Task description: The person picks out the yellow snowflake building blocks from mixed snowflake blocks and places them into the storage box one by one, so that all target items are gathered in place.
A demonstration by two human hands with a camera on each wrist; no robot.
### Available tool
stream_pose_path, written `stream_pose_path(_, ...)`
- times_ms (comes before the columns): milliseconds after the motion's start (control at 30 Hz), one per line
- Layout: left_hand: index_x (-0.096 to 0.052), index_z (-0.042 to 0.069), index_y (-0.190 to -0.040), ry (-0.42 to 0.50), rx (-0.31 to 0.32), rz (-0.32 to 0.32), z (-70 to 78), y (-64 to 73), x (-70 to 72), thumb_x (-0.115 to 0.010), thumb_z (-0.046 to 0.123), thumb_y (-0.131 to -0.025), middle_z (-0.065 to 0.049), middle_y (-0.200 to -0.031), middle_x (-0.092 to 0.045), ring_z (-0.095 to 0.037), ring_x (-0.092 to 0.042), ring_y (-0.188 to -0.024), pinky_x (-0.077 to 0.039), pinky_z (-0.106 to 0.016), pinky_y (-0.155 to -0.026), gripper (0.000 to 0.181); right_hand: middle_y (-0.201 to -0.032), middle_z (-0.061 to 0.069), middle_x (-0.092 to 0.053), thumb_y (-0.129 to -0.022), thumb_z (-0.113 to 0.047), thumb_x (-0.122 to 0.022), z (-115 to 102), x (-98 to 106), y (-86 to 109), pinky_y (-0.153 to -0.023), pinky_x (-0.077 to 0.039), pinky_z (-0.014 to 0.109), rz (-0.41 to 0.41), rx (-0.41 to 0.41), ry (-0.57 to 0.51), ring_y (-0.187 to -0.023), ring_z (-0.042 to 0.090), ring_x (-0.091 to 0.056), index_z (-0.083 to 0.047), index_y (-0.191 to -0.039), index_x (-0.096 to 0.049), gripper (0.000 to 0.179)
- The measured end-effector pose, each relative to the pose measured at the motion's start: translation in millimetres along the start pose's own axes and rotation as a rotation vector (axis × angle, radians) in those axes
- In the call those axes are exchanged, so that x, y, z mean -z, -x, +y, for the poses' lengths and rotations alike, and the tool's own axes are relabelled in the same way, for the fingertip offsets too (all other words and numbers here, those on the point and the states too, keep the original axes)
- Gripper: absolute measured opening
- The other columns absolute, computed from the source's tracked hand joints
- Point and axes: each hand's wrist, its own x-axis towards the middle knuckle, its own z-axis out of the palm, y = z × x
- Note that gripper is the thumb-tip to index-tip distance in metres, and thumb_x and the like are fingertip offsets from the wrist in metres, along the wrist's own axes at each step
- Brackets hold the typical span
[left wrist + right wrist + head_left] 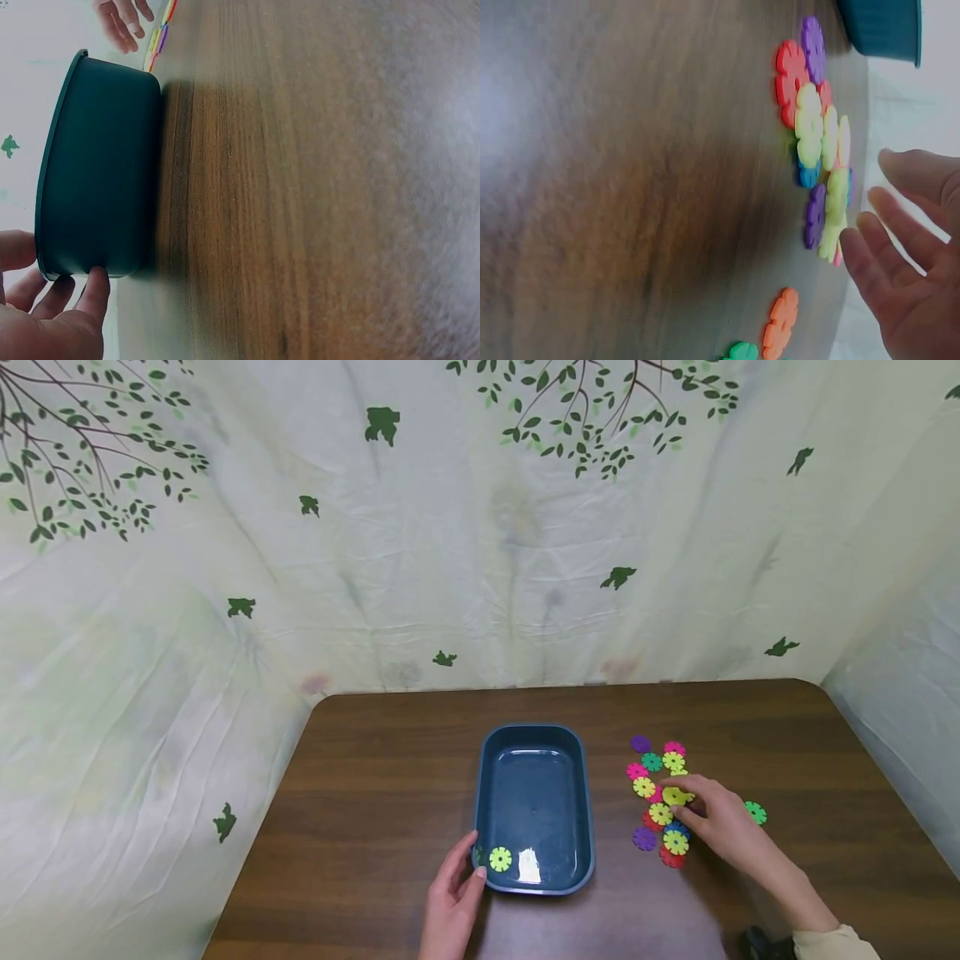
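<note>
My left hand (453,897) holds the near left corner of a dark blue rectangular tray (534,810), thumb at the rim and fingers against the outer wall (105,172). Inside that corner of the tray lies a yellow flower-shaped disc (500,859). To the right, my right hand (716,818) hovers over a cluster of flower-shaped plastic discs (661,813) in yellow, red, pink, purple, blue and green. Its fingers are loosely bent and spread in the right wrist view, with nothing between them. Some discs are hidden beneath the hand in the head view.
A green disc (756,812) lies apart, right of my right hand. An orange disc (781,322) shows in the right wrist view. A black object (761,943) sits by the right sleeve. Behind the brown wooden table (405,743) hangs a leaf-patterned cloth (480,568).
</note>
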Motion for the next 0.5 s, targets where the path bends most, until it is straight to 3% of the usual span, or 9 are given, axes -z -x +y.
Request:
stream_pose_path(167,-0.053,0.006,-0.14,0.004,0.001,0.0,-0.8,-0.1,-0.1,-0.062,-0.001,-0.094,-0.015,-0.145,-0.048,-0.033,-0.041,-0.135,-0.043,-0.035,-0.101,0.047,-0.118,0.014,-0.063,-0.086,-0.003,-0.074,7,1,-5.6,-0.061,-0.049,0.028,0.001,0.008,0.016,-0.073,0.017,-0.053,-0.008,-0.122,-0.067,0.036)
stream_pose_path(333,-0.053,0.006,-0.14,-0.001,0.008,-0.001,-2.1,-0.8,-0.5,-0.062,0.0,-0.094,-0.016,-0.145,-0.048,-0.034,-0.041,-0.135,-0.043,-0.036,-0.102,0.047,-0.113,0.01,-0.064,-0.085,-0.001,-0.075,12,-1,-8.2,-0.066,-0.052,0.032,0.006,0.024,0.028,-0.083,0.019,-0.058,-0.006,-0.117,-0.069,0.033)
stream_pose_path(500,-0.053,0.006,-0.14,0.009,0.005,-0.001,-3.4,-0.3,-0.3,-0.062,-0.001,-0.094,-0.015,-0.145,-0.048,-0.033,-0.042,-0.134,-0.044,-0.03,-0.101,0.047,-0.109,0.007,-0.063,-0.084,-0.001,-0.075,15,-2,-9.7,-0.069,-0.053,0.035,0.012,0.027,0.038,-0.084,0.018,-0.058,-0.006,-0.115,-0.07,0.032)
